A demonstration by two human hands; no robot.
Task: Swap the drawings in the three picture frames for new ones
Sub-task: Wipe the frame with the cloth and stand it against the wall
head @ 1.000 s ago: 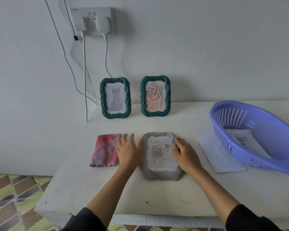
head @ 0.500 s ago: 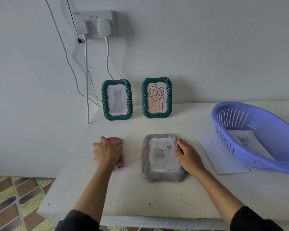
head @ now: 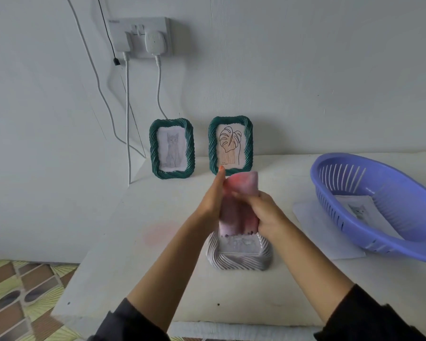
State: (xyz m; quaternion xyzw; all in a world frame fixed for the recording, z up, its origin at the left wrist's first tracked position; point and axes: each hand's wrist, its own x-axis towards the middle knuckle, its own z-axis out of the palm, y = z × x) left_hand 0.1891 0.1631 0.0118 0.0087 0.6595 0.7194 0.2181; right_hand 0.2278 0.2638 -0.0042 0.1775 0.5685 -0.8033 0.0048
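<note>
A grey ribbed picture frame [head: 239, 260] lies flat on the white table [head: 123, 242], its drawing mostly hidden. Both hands hold a pink-red cloth [head: 241, 185] above it: my left hand [head: 210, 198] grips its left edge, my right hand [head: 268, 212] its right side. The cloth hangs down over the frame's upper half. Two green frames stand against the wall, one with a cat drawing [head: 172, 148], one with a leaf drawing [head: 230, 145].
A purple plastic basket [head: 379, 210] sits at the right on a white sheet [head: 305, 212], with a paper drawing [head: 358, 207] inside. White cables [head: 127, 119] hang from a wall socket [head: 139, 36] down past the table's left back corner. Patterned floor shows at lower left.
My left hand picked the cloth up from the table's left side and carried it over the grey frame. My right hand left the frame and took hold of the cloth too.
</note>
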